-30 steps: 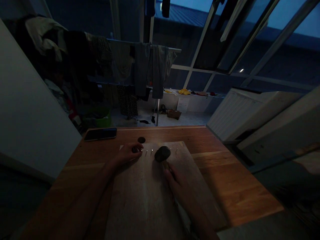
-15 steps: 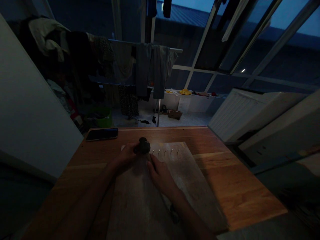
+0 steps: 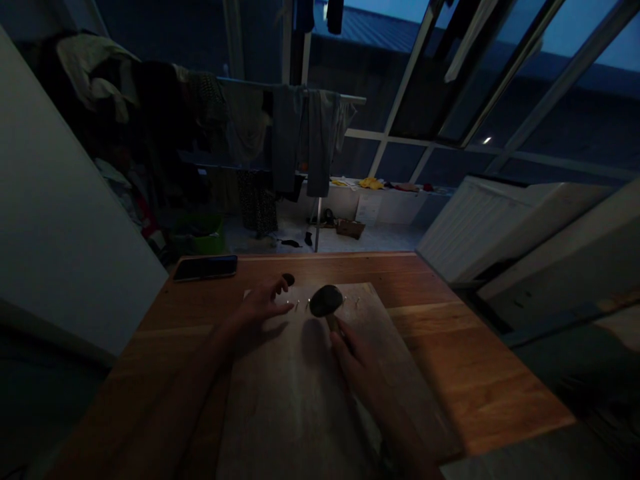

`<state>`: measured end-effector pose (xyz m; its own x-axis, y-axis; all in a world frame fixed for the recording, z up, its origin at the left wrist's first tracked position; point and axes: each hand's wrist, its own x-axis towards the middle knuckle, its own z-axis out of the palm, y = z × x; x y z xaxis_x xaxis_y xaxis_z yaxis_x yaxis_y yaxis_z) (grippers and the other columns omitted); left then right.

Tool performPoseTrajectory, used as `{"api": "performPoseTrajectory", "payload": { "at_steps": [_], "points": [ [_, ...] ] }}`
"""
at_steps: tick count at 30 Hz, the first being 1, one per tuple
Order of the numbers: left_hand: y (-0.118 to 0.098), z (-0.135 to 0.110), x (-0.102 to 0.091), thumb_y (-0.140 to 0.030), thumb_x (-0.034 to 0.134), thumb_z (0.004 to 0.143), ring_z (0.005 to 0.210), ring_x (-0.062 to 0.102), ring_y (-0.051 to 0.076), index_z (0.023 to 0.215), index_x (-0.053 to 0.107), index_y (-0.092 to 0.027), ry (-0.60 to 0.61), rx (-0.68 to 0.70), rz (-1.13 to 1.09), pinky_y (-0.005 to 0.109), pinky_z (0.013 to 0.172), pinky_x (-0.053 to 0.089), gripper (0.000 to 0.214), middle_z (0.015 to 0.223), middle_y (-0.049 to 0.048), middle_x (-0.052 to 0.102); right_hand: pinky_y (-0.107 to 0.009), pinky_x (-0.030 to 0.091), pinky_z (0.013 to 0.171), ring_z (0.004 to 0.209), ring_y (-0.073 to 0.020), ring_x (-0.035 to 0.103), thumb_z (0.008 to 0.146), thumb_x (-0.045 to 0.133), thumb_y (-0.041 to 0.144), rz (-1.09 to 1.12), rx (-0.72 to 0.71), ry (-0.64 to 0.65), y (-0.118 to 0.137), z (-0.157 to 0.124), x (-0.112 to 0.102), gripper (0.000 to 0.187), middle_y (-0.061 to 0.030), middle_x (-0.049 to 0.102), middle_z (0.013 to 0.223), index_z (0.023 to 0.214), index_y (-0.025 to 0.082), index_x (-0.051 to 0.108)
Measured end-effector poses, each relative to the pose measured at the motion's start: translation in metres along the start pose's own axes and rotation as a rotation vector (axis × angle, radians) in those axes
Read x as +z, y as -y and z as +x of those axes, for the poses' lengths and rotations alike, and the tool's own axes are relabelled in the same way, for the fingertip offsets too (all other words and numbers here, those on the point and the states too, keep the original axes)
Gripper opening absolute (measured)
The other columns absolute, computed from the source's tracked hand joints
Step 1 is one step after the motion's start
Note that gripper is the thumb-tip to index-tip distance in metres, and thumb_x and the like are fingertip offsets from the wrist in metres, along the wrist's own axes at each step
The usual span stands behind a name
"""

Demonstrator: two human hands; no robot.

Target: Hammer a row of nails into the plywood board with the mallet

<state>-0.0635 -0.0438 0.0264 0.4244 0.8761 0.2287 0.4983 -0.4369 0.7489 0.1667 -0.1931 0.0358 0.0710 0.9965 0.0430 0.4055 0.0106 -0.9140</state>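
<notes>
- Hammer: handle is running away from the person, slanting leftward out of the right hand; head is lying crosswise, hanging above the far part of the board.
- Nails are standing in a row near the board's far edge; hammer head is hiding the row's middle.
- Phone is lying at the far left of the counter.
- Right grip is wrapping round the handle.
- Left hand: grip is forming a gap, thumb and forefinger apart, by the leftmost nails; cannot tell whether it is touching one.
</notes>
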Motion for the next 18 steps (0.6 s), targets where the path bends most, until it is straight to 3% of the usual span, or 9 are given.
{"api": "performPoseTrajectory", "payload": {
  "at_steps": [2,5,9,13,18],
  "points": [
    [-0.022,-0.001,0.000,-0.030,0.071,0.080,0.074,0.055,0.015,0.087,0.061,-0.019,0.017,0.094,0.063,0.025,0.064,0.043,0.017,0.084,0.0000,0.060,-0.042,0.054,0.095,0.110,-0.0306,0.071,0.096,0.049,0.057,-0.024,0.081,-0.047,-0.010,-0.012,-0.015,0.059,-0.0131,0.076,0.120,0.136,0.018,0.066],
    [-0.062,-0.009,0.013,-0.019,0.064,0.082,0.077,0.059,0.014,0.086,0.062,-0.019,0.251,0.271,0.136,0.025,0.066,0.043,0.005,0.088,0.0006,0.062,-0.050,0.045,0.110,0.127,-0.0345,0.063,0.092,0.051,0.064,-0.055,0.159,-0.113,-0.024,-0.027,-0.032,0.066,-0.0158,0.070,0.136,0.135,0.016,0.068],
    [-0.101,-0.029,0.045,-0.011,0.064,0.079,0.088,0.066,0.019,0.101,0.067,-0.024,0.575,0.375,0.276,0.027,0.068,0.044,0.026,0.104,0.0028,0.068,-0.052,0.044,0.112,0.129,-0.0372,0.061,0.087,0.054,0.069,-0.046,0.192,-0.163,-0.037,-0.033,-0.041,0.068,-0.0157,0.070,0.135,0.126,0.018,0.074],
    [-0.108,-0.041,0.066,-0.018,0.066,0.083,0.090,0.068,0.023,0.107,0.067,-0.026,0.721,0.350,0.336,0.030,0.069,0.046,0.026,0.106,0.0050,0.070,-0.050,0.047,0.110,0.128,-0.0375,0.062,0.084,0.054,0.072,-0.027,0.218,-0.165,-0.042,-0.032,-0.042,0.070,-0.0158,0.071,0.133,0.124,0.017,0.075],
    [-0.098,-0.040,0.064,-0.023,0.068,0.081,0.084,0.066,0.023,0.094,0.067,-0.023,0.712,0.282,0.390,0.031,0.066,0.046,0.013,0.097,0.0064,0.068,-0.052,0.049,0.108,0.124,-0.0377,0.064,0.085,0.056,0.071,-0.020,0.217,-0.186,-0.042,-0.032,-0.041,0.065,-0.0142,0.074,0.127,0.122,0.020,0.076]
  ]
}}
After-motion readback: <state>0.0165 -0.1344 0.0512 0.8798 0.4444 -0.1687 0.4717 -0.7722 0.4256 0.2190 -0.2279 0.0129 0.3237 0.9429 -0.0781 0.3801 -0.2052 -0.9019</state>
